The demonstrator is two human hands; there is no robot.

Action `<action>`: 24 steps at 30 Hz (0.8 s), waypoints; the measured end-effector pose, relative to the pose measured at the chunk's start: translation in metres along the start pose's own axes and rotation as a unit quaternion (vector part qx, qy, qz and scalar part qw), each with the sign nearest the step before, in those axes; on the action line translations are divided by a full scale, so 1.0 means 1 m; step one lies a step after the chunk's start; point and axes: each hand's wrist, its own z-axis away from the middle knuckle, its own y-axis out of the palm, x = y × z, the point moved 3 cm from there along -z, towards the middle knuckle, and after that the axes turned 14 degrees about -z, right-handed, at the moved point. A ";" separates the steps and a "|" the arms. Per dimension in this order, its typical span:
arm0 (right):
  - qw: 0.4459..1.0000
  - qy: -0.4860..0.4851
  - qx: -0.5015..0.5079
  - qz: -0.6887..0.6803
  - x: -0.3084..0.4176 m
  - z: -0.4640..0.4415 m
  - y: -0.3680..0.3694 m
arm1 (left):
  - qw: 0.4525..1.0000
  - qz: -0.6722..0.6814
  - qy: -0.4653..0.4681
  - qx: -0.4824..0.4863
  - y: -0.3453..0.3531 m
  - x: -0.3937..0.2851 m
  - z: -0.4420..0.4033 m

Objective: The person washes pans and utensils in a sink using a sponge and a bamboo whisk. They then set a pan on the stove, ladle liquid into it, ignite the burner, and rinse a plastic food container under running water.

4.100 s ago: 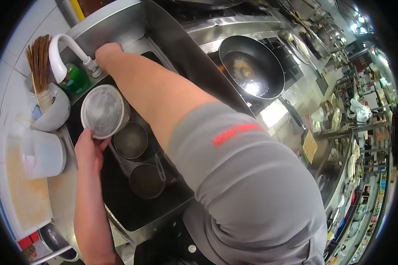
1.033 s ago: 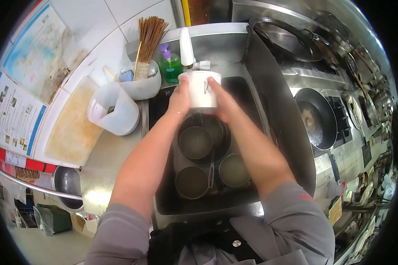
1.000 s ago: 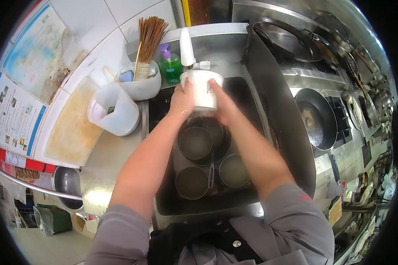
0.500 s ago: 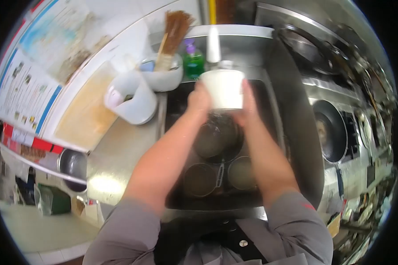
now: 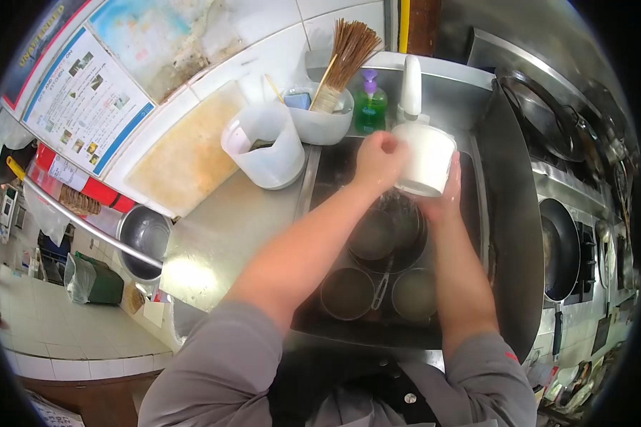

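A white round tub [image 5: 425, 160] is tilted below the white tap [image 5: 410, 85] over the sink. My right hand [image 5: 445, 192] grips it from the right and underneath, with wet fingers. At its left side is my left hand [image 5: 381, 162], its fingers curled in close to the tub wall; whatever they hold, if anything, is hidden. Water splashes down below the tub. In the dark sink [image 5: 320, 181] lie a pan [image 5: 381, 235] with a handle and two round vessels, one at left [image 5: 347, 293] and one at right [image 5: 414, 294].
Left of the sink stand a translucent white jug [image 5: 267, 160] and a tub [image 5: 317, 124] holding a stick brush [image 5: 345, 60] and a blue sponge [image 5: 297, 100]. A green soap bottle [image 5: 369, 107] is behind the sink. A black frying pan [image 5: 559, 249] sits on the right-hand stove.
The view has swung left, so things appear further right. My left hand has come off its two-handed hold and curled beside the tub, which is now more tilted in my right hand.
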 end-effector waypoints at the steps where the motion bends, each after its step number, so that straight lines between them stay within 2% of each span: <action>1: 1.000 0.000 -0.004 0.004 0.001 0.001 0.001 | 0.999 0.028 -0.043 0.003 0.002 0.000 -0.004; 3: 0.999 0.011 0.006 0.033 0.000 0.002 0.003 | 0.947 0.210 -0.212 0.116 -0.003 0.008 -0.017; 4: 0.999 0.009 0.026 0.039 -0.002 0.003 0.006 | 0.917 0.274 -0.253 0.141 0.001 0.014 -0.017; 6: 0.997 -0.007 0.071 0.022 0.001 0.005 0.013 | 0.918 0.251 -0.263 0.156 0.006 0.027 -0.005; 7: 0.999 -0.010 0.028 -0.011 0.004 0.006 0.013 | 0.920 0.235 -0.269 0.160 0.008 0.029 0.003; 9: 0.999 -0.025 0.042 0.005 0.012 -0.004 0.004 | 0.923 0.277 -0.216 0.155 0.005 0.021 0.003; 11: 0.999 0.001 0.050 0.016 0.014 -0.011 -0.006 | 0.932 0.307 -0.165 0.103 -0.003 -0.006 -0.006; 12: 0.999 -0.005 0.042 0.029 0.012 -0.008 -0.005 | 0.941 0.289 -0.130 0.119 -0.003 -0.002 -0.017; 13: 0.998 -0.010 0.036 0.041 0.009 -0.006 -0.003 | 0.966 0.204 -0.125 0.101 -0.002 0.005 -0.022; 15: 0.999 -0.020 0.024 0.040 0.007 -0.002 0.005 | 0.954 0.188 -0.212 0.100 0.006 0.019 -0.015; 18: 0.998 -0.037 0.028 0.044 0.011 -0.007 0.008 | 0.926 0.181 -0.288 0.166 0.012 0.027 0.011; 20: 0.998 -0.030 0.008 0.056 0.014 -0.009 0.007 | 0.924 0.277 -0.205 0.168 0.002 -0.004 0.011; 21: 0.991 -0.044 -0.030 0.124 0.015 -0.007 0.011 | 0.916 0.325 -0.164 0.165 -0.003 -0.020 0.012; 22: 0.977 -0.057 -0.065 0.193 0.015 -0.005 0.017 | 0.921 0.299 -0.145 0.202 0.004 -0.015 0.006; 24: 0.942 -0.105 -0.111 0.300 0.011 -0.007 0.021 | 0.914 0.304 -0.197 0.183 0.008 -0.002 0.008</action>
